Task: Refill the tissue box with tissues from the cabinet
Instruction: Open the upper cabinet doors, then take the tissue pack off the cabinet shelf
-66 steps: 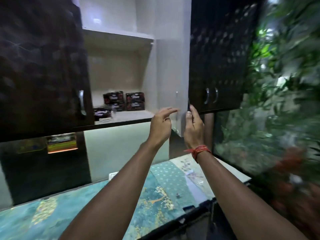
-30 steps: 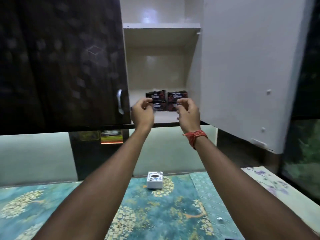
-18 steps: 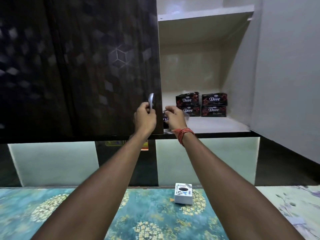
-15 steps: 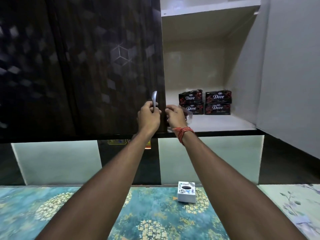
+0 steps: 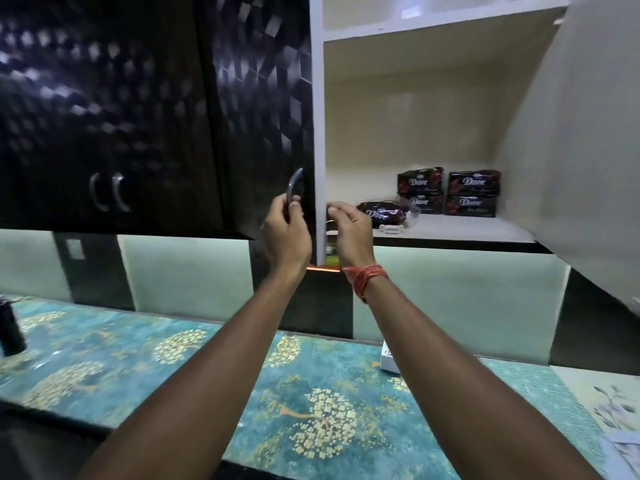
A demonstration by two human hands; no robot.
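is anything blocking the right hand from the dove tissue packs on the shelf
Nothing visible does. The right hand is at the shelf's front edge beside the left door; the loose pack lies just past it, the stacked packs further back.

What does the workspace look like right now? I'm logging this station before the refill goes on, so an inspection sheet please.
Surface: teal patterned counter, mostly bare.
Job's things: five dark Dove packs on the open cabinet's lower shelf, four stacked, one loose; white box on the counter, mostly hidden by the right forearm.
Clutter: dark cylinder at left edge.
Hands: left hand grips the door handle; right hand on that door's edge.
Cables: nothing seen.
Surroundings: right door swung open.
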